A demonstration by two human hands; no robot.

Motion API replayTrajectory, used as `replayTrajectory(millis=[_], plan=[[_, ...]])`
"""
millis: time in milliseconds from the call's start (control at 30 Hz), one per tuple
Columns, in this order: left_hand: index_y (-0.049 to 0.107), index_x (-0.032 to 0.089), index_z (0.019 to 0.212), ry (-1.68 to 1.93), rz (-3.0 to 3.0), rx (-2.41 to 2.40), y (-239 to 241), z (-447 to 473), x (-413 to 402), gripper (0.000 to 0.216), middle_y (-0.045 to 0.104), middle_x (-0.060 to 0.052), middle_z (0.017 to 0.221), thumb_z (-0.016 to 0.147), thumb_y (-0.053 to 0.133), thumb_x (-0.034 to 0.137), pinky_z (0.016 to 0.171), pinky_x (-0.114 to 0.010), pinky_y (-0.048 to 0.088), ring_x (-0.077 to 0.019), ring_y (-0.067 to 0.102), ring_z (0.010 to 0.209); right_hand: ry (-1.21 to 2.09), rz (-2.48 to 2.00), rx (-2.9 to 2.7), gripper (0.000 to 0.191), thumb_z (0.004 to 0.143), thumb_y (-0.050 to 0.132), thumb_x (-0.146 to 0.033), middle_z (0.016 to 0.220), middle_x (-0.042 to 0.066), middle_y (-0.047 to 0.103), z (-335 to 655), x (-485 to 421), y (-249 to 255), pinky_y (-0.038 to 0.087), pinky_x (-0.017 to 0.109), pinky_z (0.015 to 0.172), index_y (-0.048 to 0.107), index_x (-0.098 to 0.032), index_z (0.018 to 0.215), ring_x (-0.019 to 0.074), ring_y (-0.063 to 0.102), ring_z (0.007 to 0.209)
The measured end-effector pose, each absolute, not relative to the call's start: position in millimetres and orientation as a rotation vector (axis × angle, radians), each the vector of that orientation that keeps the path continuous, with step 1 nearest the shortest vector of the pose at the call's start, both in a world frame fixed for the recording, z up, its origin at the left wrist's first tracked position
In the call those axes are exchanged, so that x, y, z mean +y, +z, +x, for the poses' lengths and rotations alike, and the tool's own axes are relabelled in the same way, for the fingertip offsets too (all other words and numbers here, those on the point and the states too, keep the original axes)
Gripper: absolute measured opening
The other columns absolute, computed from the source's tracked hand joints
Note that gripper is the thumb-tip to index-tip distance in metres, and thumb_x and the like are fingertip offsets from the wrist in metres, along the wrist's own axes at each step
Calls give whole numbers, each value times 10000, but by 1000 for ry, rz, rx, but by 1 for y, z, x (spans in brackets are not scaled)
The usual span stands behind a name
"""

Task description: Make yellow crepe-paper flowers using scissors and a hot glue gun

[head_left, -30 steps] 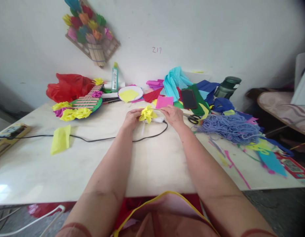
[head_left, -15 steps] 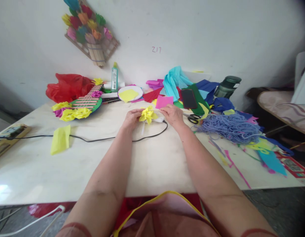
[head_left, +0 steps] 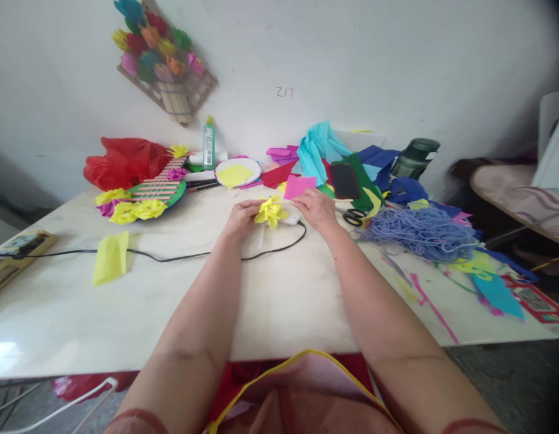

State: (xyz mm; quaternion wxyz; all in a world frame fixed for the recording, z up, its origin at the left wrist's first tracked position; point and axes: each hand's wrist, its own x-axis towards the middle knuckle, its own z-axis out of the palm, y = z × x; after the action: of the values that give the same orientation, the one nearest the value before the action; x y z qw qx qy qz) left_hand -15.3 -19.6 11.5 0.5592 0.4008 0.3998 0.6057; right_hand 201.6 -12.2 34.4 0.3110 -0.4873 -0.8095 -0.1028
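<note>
Between my hands is a yellow crepe-paper flower [head_left: 271, 212], its petals spread. My left hand [head_left: 242, 217] is closed, with its fingertips pinching the flower's left side. My right hand [head_left: 316, 210] is closed on a thin pale stick [head_left: 343, 201], which runs from the flower out past the fingers to the right. Just under the flower lies a small white device [head_left: 290, 220], partly hidden, with a black cord [head_left: 279, 249] leading left across the table. A pink paper square [head_left: 300, 186] lies right behind my right hand.
Black scissors [head_left: 353, 217], a phone [head_left: 345, 181] and a heap of blue-purple yarn [head_left: 419, 234] lie to the right. A decorated paper guitar [head_left: 157, 191], yellow paper [head_left: 111, 258] and a power strip [head_left: 21, 256] are left. A green bottle [head_left: 209, 144] stands by the wall.
The view has shifted very slightly. Both hands keep their hold on the flower and the stick, with almost no movement.
</note>
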Motion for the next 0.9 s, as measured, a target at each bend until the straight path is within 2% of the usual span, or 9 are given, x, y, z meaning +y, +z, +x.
replayTrajectory(millis=[633,900], plan=[[763,126,729,1416,986,933,12,-14,-18,238,738,-71,730,492,737,138,634,-288,532,-174,663,640,-324,-1300,-2178,311,943,536,-412,863,84,670,201,-12,41,355,335,734,791,-238,978,227,548,875],[762,140,701,1425,1003,916,13,-12,-20,236,737,-57,711,466,747,156,615,-264,520,-161,661,628,-397,-1234,-2184,354,952,509,-434,829,94,665,204,-8,40,364,352,737,792,-228,899,240,543,869]])
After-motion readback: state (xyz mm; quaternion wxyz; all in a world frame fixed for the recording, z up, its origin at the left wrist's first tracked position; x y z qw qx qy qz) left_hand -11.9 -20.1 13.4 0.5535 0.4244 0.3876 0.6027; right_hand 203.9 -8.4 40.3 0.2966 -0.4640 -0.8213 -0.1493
